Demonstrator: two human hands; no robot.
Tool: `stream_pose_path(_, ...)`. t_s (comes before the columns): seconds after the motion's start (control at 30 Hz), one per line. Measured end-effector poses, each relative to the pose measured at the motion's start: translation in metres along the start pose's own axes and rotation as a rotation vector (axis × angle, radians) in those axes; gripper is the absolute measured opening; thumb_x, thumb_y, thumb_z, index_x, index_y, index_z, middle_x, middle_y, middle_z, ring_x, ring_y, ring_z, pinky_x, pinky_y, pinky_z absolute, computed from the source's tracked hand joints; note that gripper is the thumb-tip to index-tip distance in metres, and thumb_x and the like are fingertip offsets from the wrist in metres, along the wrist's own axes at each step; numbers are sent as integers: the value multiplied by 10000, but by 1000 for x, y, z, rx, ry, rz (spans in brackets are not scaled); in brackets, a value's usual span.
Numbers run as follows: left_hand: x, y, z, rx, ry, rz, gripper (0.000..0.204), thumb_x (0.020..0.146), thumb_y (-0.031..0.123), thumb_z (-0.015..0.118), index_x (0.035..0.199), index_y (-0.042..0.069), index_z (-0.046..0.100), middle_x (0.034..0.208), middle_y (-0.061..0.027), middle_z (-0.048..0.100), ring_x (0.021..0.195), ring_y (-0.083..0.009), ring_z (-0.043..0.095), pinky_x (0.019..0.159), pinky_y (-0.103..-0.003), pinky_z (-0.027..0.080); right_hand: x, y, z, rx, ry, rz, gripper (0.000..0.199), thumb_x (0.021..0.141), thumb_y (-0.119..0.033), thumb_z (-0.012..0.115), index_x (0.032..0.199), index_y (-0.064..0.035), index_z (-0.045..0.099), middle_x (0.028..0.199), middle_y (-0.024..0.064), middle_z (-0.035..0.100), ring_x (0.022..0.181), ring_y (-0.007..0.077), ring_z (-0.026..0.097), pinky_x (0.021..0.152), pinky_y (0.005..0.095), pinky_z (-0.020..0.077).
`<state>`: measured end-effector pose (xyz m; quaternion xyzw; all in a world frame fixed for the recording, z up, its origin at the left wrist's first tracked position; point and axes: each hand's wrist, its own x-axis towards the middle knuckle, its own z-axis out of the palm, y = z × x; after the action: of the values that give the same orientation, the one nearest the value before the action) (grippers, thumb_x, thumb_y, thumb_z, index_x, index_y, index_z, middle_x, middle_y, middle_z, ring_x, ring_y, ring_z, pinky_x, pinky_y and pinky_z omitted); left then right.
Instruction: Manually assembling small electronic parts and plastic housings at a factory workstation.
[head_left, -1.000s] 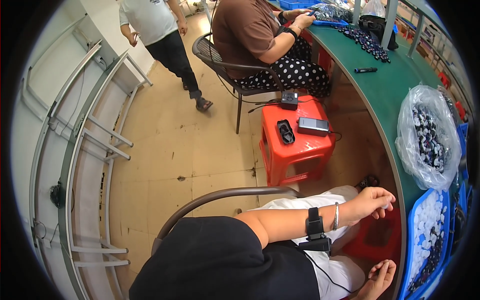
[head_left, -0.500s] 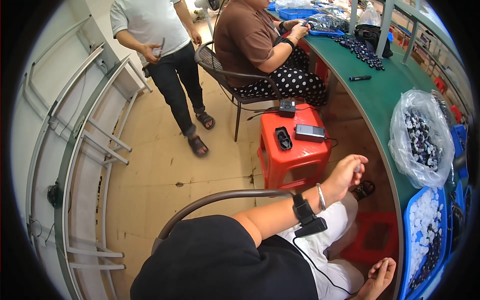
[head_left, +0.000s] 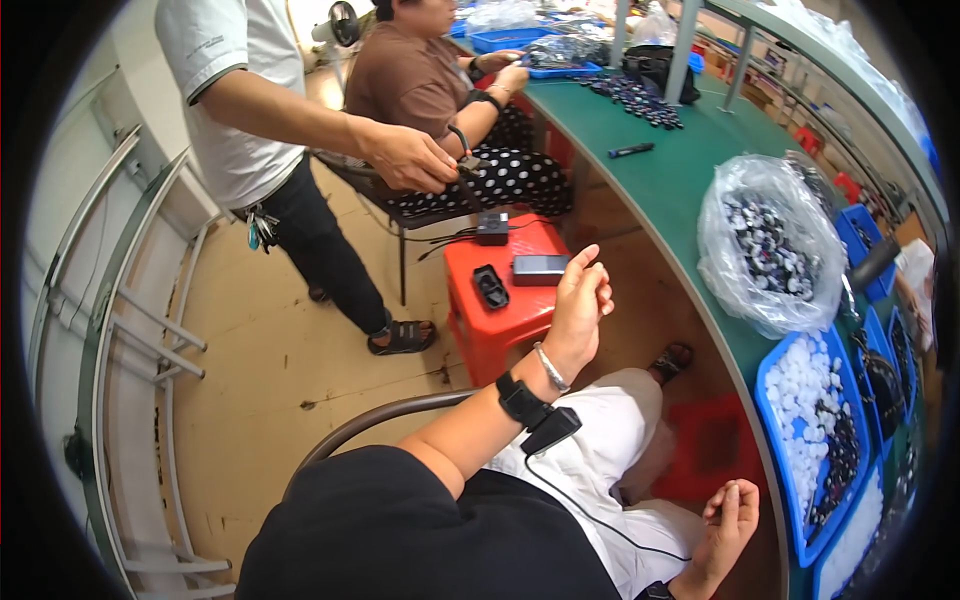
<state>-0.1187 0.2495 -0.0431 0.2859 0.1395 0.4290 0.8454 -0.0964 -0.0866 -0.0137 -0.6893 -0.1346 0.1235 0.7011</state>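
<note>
My left hand is raised in front of me, beside the red stool. Its fingers are loosely curled, with the forefinger straighter; whether anything small is inside is hidden. A silver bracelet and a black strap with a box sit on that wrist, and a cable runs down from the box. Lower right, over my lap near the table edge, my right hand has its fingers bent toward the thumb, and their inside is hidden. The blue tray of white and dark small parts is the nearest thing on the table.
A red stool carries a black case and a grey box. A standing person's hand holds a small dark item above it. Another person sits working. On the green table stands a plastic bag of parts.
The standing person has come closer and reaches an arm over the stool. My view has swung right. My left forefinger points more upward; my right hand is raised with fingers more curled.
</note>
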Motion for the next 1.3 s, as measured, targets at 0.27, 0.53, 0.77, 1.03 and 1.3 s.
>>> stream_pose_path(0.27,17,-10,12,33,39,69,478,904,119,606,1315,19,383,809,23,496,636,-42,460,529,-195,394,1,-3,-8,36,50,57,58,955,-101,525,924,-52,532,725,19,523,590,66,459,531,183,354)
stream_pose_path(0.53,23,-25,2,89,26,-29,420,908,123,597,1286,32,438,839,35,489,673,-36,462,562,-198,392,10,-4,-1,48,8,97,61,948,-101,534,909,-54,531,716,20,531,595,75,467,541,195,376)
stream_pose_path(0.77,31,-34,6,196,-21,-75,352,934,98,546,1273,51,466,866,40,499,723,-46,472,606,-202,401,16,-6,0,59,21,114,46,933,-48,528,899,-17,530,723,40,545,607,85,484,566,207,398)
stream_pose_path(1.03,49,-34,37,198,-272,-183,432,957,93,499,1366,-2,397,936,-13,544,753,-71,490,628,-215,412,21,-7,4,28,26,134,59,934,-61,538,897,-15,531,729,38,549,612,86,490,575,208,403)
stream_pose_path(1.3,83,-36,50,302,-239,-60,450,957,128,529,1351,-35,386,888,-40,565,636,-51,473,552,-200,399,23,-3,1,23,41,143,61,935,-65,539,898,-17,532,726,36,551,612,84,493,576,207,407)
